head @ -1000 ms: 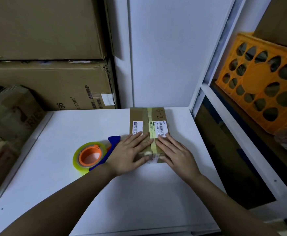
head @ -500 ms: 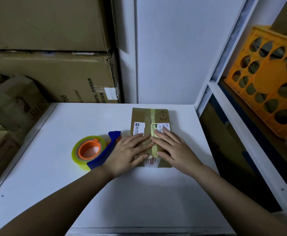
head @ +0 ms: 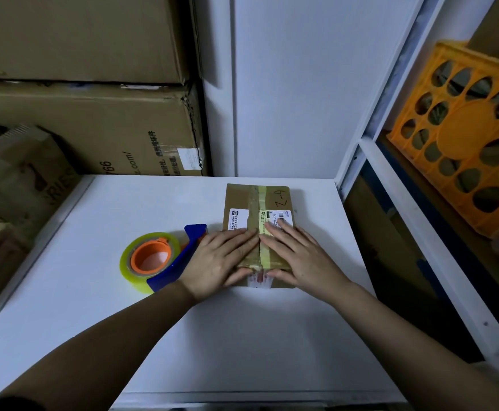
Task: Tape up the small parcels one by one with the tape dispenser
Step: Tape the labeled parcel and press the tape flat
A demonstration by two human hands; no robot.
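A small brown cardboard parcel [head: 260, 200] with white labels lies flat on the white table [head: 94, 307], a strip of yellowish tape running down its middle. My left hand [head: 217, 259] and my right hand [head: 298, 256] rest flat on its near half, one on each side of the tape, fingers spread, thumbs at the near edge. The tape dispenser [head: 165, 259], blue-handled with an orange hub and a yellow-green roll, lies on the table just left of my left hand, untouched.
Large cardboard boxes [head: 94, 126] are stacked at the back left, with smaller boxes [head: 20, 179] beside the table's left edge. A white shelf frame [head: 390, 185] stands at the right, holding an orange plastic crate [head: 464, 137]. A white wall panel [head: 301, 84] rises behind the parcel.
Both hands have slid a little farther up the parcel along the tape strip, pressing flat. The dispenser has stayed where it was; the camera has shifted slightly.
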